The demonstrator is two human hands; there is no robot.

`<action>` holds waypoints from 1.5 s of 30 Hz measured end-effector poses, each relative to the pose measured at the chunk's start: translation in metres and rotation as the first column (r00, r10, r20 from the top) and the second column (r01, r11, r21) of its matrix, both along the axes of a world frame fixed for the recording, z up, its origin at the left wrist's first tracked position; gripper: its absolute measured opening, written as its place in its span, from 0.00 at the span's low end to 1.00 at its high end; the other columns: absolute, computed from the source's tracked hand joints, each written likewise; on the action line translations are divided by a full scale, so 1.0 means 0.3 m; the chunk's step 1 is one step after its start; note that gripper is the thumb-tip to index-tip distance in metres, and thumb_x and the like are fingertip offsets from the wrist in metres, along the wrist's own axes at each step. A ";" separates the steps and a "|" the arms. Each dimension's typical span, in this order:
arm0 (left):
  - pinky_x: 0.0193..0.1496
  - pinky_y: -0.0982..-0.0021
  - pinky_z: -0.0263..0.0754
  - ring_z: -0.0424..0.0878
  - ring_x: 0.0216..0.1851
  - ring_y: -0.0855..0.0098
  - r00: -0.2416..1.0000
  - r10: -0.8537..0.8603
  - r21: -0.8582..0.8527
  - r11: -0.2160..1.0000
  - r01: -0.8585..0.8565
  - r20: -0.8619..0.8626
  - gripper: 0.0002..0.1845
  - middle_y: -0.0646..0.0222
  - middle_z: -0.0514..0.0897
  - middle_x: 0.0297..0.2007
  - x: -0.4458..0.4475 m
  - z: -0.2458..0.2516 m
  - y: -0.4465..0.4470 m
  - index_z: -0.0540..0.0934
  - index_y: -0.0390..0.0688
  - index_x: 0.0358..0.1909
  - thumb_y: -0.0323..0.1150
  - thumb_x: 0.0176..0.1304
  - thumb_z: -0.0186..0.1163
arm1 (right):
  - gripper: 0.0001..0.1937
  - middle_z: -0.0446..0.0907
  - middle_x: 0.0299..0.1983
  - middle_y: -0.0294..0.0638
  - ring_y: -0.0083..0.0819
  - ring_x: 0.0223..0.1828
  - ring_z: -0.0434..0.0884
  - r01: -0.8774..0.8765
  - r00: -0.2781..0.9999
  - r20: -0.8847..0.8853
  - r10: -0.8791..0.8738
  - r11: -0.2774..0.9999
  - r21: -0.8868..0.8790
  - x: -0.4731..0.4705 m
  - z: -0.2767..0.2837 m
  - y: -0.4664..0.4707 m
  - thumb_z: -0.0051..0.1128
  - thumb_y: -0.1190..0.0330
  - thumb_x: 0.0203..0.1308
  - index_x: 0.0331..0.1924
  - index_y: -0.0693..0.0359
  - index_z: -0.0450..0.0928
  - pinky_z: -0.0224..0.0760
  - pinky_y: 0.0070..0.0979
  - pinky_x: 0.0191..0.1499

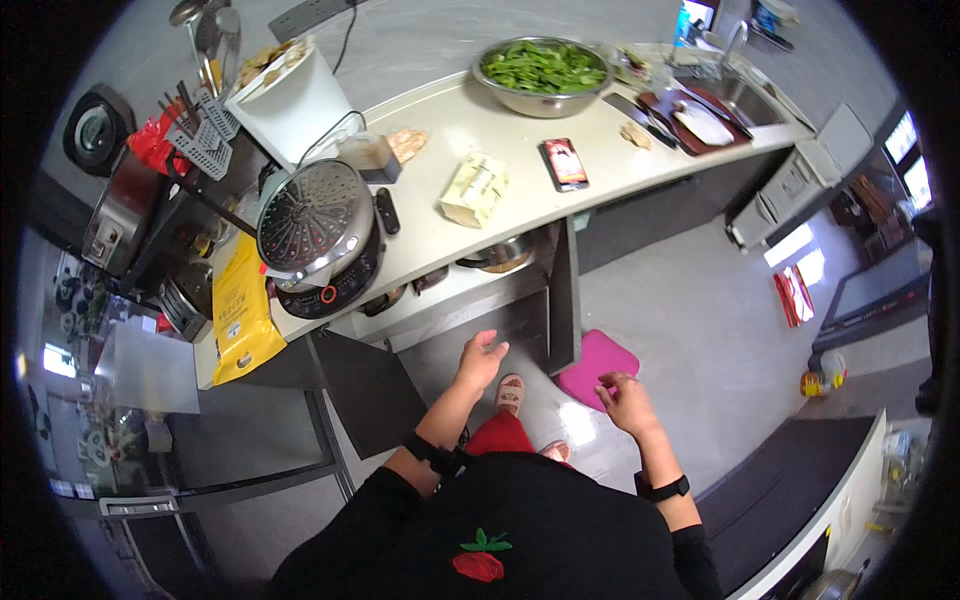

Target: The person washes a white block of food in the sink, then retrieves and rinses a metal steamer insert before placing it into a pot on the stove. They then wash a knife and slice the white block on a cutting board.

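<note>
My left hand (481, 361) is held in the air in front of the open lower cabinet, empty, with thumb and fingers apart. To its right, my right hand (628, 405) hovers over the floor by a magenta stool or cushion (600, 364); its fingers are loosely bent around nothing. Between the hands stands an open dark cabinet door (566, 300), and another open door (367, 390) is to the left. Inside the cabinet, a metal pan (510, 253) rests on the shelf. Above it, the pale countertop (420, 232) carries a crumpled light-green package (474, 190) and a smartphone (565, 165) with its screen lit.
On the counter's left are a lidded pot (315, 217) on an induction cooker (330, 289) and a yellow bag (244, 315). A steel bowl of green leaves (546, 75) stands at the back. Knives and a cutting board (705, 124) lie by the sink (757, 101).
</note>
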State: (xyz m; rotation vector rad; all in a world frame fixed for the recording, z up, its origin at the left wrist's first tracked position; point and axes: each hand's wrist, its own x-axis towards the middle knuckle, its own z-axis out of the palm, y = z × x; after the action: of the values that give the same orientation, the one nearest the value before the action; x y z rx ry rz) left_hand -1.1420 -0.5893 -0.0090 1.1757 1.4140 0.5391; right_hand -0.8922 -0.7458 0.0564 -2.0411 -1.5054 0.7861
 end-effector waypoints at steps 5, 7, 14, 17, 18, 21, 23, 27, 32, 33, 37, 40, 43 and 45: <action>0.45 0.70 0.73 0.77 0.44 0.70 0.993 0.082 -0.067 0.995 -0.077 0.082 0.26 0.62 0.74 0.54 -0.057 0.022 0.048 0.69 0.41 0.59 0.36 0.61 0.63 | 0.13 0.81 0.40 0.51 0.44 0.38 0.83 -0.109 0.992 0.062 0.111 0.993 -0.045 -0.019 0.049 0.236 0.58 0.64 0.59 0.42 0.65 0.80 0.76 0.36 0.42; 0.45 0.70 0.73 0.77 0.44 0.70 0.990 0.072 -0.131 0.990 -0.056 0.122 0.26 0.62 0.74 0.53 -0.046 0.036 0.078 0.69 0.41 0.60 0.36 0.61 0.63 | 0.13 0.81 0.39 0.52 0.45 0.38 0.82 -0.132 0.990 0.049 0.133 0.991 -0.019 -0.031 0.067 0.309 0.58 0.64 0.59 0.42 0.65 0.80 0.75 0.37 0.42; 0.42 0.72 0.74 0.76 0.43 0.75 0.968 -0.022 -0.193 0.979 0.072 0.249 0.24 0.65 0.76 0.47 0.098 -0.045 0.069 0.69 0.40 0.59 0.35 0.64 0.61 | 0.12 0.81 0.39 0.52 0.49 0.39 0.81 -0.047 0.990 -0.137 0.044 0.999 -0.022 -0.067 0.052 0.342 0.58 0.64 0.58 0.41 0.63 0.81 0.74 0.38 0.42; 0.33 0.72 0.74 0.76 0.30 0.74 0.983 -0.136 -0.027 0.990 0.140 0.120 0.24 0.67 0.79 0.32 0.131 -0.110 0.036 0.68 0.42 0.59 0.36 0.63 0.61 | 0.13 0.82 0.37 0.51 0.45 0.33 0.82 -0.011 0.988 -0.153 0.004 0.999 -0.041 -0.075 0.012 0.291 0.61 0.65 0.57 0.41 0.65 0.80 0.75 0.36 0.38; 0.32 0.72 0.74 0.75 0.30 0.75 0.985 -0.130 -0.007 0.991 0.131 0.113 0.24 0.65 0.78 0.34 0.133 -0.120 0.018 0.69 0.42 0.59 0.36 0.63 0.62 | 0.13 0.82 0.35 0.51 0.43 0.30 0.82 -0.002 0.990 -0.144 -0.003 0.999 -0.032 -0.076 0.000 0.274 0.61 0.64 0.57 0.40 0.65 0.80 0.75 0.35 0.36; 0.34 0.71 0.75 0.79 0.34 0.74 0.993 -0.091 -0.050 0.994 0.095 0.071 0.24 0.56 0.76 0.49 0.105 -0.115 -0.005 0.68 0.40 0.59 0.34 0.62 0.62 | 0.11 0.83 0.33 0.48 0.32 0.26 0.80 -0.041 0.990 -0.134 0.038 0.999 -0.023 -0.085 -0.024 0.227 0.60 0.69 0.58 0.41 0.67 0.80 0.73 0.27 0.32; 0.35 0.71 0.77 0.80 0.39 0.74 0.998 -0.035 -0.094 0.995 0.040 0.056 0.24 0.57 0.75 0.53 0.071 -0.085 -0.015 0.68 0.38 0.58 0.33 0.62 0.62 | 0.11 0.83 0.33 0.48 0.33 0.26 0.80 -0.071 0.977 -0.206 0.063 0.997 -0.031 -0.097 -0.034 0.202 0.61 0.69 0.58 0.40 0.67 0.80 0.73 0.28 0.32; 0.44 0.68 0.76 0.79 0.45 0.70 0.997 0.063 -0.077 0.995 -0.065 -0.034 0.24 0.60 0.77 0.52 -0.024 -0.037 -0.071 0.70 0.38 0.58 0.36 0.63 0.61 | 0.10 0.83 0.31 0.49 0.36 0.27 0.81 -0.121 0.971 -0.213 0.104 0.990 -0.066 -0.138 -0.056 0.158 0.61 0.68 0.57 0.39 0.67 0.80 0.74 0.30 0.33; 0.45 0.70 0.74 0.78 0.43 0.69 0.987 0.138 -0.026 0.990 -0.140 -0.080 0.24 0.62 0.75 0.52 -0.140 -0.120 -0.187 0.71 0.39 0.58 0.37 0.62 0.61 | 0.12 0.81 0.41 0.53 0.46 0.39 0.82 -0.232 0.916 -0.352 0.191 0.969 -0.078 -0.233 -0.130 0.138 0.59 0.67 0.57 0.42 0.66 0.79 0.76 0.35 0.41; 0.43 0.71 0.74 0.78 0.40 0.70 0.984 0.159 -0.031 0.986 -0.162 -0.075 0.23 0.63 0.76 0.51 -0.153 -0.141 -0.205 0.72 0.39 0.56 0.36 0.61 0.62 | 0.12 0.80 0.42 0.53 0.46 0.40 0.82 -0.246 0.885 -0.416 0.210 0.969 -0.035 -0.257 -0.148 0.136 0.59 0.67 0.58 0.43 0.65 0.79 0.76 0.35 0.42; 0.39 0.73 0.73 0.77 0.37 0.75 0.977 0.206 -0.191 0.959 -0.211 -0.046 0.21 0.65 0.76 0.48 -0.173 -0.193 -0.234 0.74 0.39 0.54 0.36 0.61 0.62 | 0.12 0.80 0.42 0.52 0.49 0.43 0.81 -0.242 0.879 -0.435 0.195 0.969 -0.054 -0.352 -0.226 0.138 0.57 0.67 0.58 0.43 0.64 0.80 0.74 0.36 0.47; 0.42 0.72 0.74 0.77 0.41 0.73 0.987 0.144 -0.228 0.961 -0.158 -0.075 0.23 0.66 0.76 0.46 -0.152 -0.223 -0.172 0.70 0.38 0.57 0.36 0.62 0.61 | 0.11 0.80 0.39 0.54 0.50 0.45 0.79 -0.185 0.868 -0.469 0.165 0.983 0.003 -0.400 -0.286 0.144 0.58 0.68 0.57 0.41 0.65 0.80 0.72 0.37 0.49; 0.44 0.70 0.74 0.78 0.43 0.71 0.986 0.115 -0.234 0.962 -0.140 -0.117 0.23 0.67 0.76 0.46 -0.126 -0.282 -0.075 0.69 0.38 0.58 0.35 0.63 0.60 | 0.11 0.79 0.38 0.55 0.51 0.46 0.77 -0.093 0.848 -0.523 0.086 0.996 0.014 -0.417 -0.363 0.160 0.58 0.69 0.55 0.39 0.67 0.80 0.70 0.38 0.51; 0.44 0.70 0.75 0.78 0.42 0.71 0.988 0.126 -0.228 0.963 -0.144 -0.092 0.23 0.67 0.76 0.46 -0.125 -0.339 0.007 0.69 0.38 0.58 0.35 0.63 0.60 | 0.10 0.81 0.37 0.53 0.51 0.45 0.76 0.011 0.839 -0.544 0.004 1.000 0.024 -0.430 -0.430 0.184 0.58 0.70 0.56 0.38 0.67 0.81 0.68 0.38 0.52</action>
State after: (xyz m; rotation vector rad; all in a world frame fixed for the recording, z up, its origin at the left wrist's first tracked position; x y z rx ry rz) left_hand -1.1795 -0.5871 -0.1107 0.9239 1.5855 0.4117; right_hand -1.0212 -0.6905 -0.0725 -1.6003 -1.1699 1.2148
